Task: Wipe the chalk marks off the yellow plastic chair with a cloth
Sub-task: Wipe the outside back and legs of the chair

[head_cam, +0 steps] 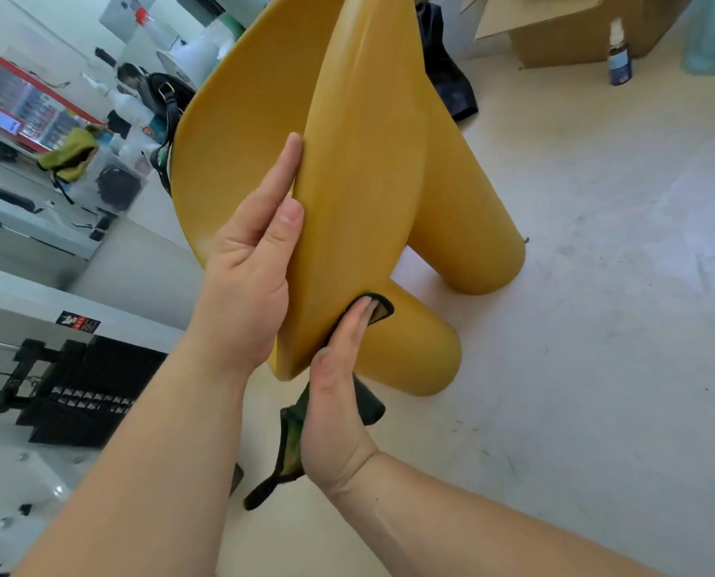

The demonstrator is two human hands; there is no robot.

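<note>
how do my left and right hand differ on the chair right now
The left hand is bare and pinches the thin panel edge of the yellow chair; the right hand presses the cloth against it with straight fingers. The left hand sits higher, the right hand lower, near the legs. Both are on the chair.

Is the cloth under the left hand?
No, the cloth lies under the right hand, pressed against the yellow chair, while the left hand grips the chair's edge.
</note>
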